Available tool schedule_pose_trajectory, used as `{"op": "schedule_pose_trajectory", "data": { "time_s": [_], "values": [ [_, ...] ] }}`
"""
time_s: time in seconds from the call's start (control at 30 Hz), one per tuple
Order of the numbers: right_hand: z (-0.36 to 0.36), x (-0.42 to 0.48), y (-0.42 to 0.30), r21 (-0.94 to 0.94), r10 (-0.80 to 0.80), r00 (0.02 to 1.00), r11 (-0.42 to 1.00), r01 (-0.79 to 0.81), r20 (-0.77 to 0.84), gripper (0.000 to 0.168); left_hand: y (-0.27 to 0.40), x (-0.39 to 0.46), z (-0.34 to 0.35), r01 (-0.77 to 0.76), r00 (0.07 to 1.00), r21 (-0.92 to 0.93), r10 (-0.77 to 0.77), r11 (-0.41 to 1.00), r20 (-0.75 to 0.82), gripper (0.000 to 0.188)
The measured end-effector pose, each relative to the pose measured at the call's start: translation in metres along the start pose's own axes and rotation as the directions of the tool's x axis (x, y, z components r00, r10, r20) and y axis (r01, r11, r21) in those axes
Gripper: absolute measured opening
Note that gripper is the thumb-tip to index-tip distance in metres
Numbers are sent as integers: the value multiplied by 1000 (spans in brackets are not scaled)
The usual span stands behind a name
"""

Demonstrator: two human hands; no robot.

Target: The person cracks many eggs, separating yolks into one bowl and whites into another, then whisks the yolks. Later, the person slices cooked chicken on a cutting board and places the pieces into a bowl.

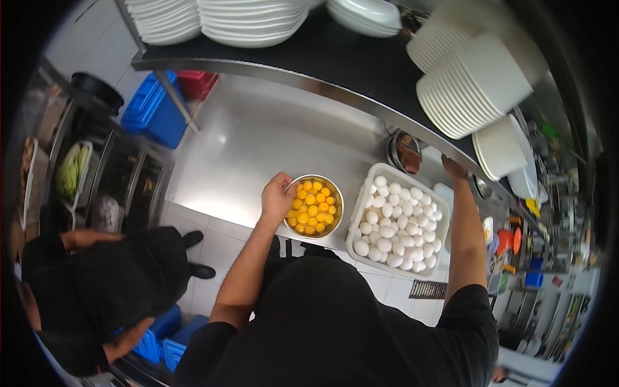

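Observation:
A round steel bowl (339, 187) full of egg yolks (313, 210) stands at the front edge of the steel counter (232, 145). My left hand (279, 197) grips its rim on the left side. To the right, a white plastic crate (354, 227) holds many whole white eggs (396, 220). Past the crate my right arm stretches forward, and my right hand (453, 167) is at the shelf's edge, close to a steel container (482, 187). The shelf partly hides that hand, so its fingers are unclear.
Above the counter runs a dark shelf (338, 63) with stacked white plates (251, 24) and stacked white bowls (474, 87). Metal bowls with brown contents (408, 152) stand behind the crate. Blue (157, 109) and red bins (193, 84) are at left. A co-worker (106, 290) in black stands nearby.

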State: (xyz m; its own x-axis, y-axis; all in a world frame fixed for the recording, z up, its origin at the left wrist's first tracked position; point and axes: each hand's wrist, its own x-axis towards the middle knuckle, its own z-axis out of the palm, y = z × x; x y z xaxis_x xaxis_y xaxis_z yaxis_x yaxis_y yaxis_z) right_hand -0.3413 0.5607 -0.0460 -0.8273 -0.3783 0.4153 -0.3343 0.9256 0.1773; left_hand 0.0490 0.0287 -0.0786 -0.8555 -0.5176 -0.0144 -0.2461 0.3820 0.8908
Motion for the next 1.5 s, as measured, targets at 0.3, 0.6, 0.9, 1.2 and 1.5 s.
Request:
{"op": "schedule_pose_trajectory", "data": {
  "time_s": [0.3, 0.6, 0.9, 1.2, 1.5],
  "values": [
    [14, 39, 20, -98, -42, 997, 994, 48, 62, 41, 9, -1, 4, 94, 990, -149, -109, 984, -92, 19],
    [2, 9, 34, -160, 71, 992, 986, -53, 106, 39, 3, 50, 44, 55, 973, -147, -86, 988, -213, 21],
    [-18, -32, -48, -157, 351, 856, 936, -315, 379, 36, 21, 76, 50, 14, 981, -6, -15, 1000, -193, 19],
    [-184, -54, -193, 514, 135, 890, 774, -369, 436, 38, 22, 74, 45, -65, 971, -56, 50, 996, -234, 21],
    [-212, -60, -357, 257, -169, 775, 966, 9, 609, 35, 0, 78, 54, -230, 951, -44, 215, 972, -222, 19]
  ]
}}
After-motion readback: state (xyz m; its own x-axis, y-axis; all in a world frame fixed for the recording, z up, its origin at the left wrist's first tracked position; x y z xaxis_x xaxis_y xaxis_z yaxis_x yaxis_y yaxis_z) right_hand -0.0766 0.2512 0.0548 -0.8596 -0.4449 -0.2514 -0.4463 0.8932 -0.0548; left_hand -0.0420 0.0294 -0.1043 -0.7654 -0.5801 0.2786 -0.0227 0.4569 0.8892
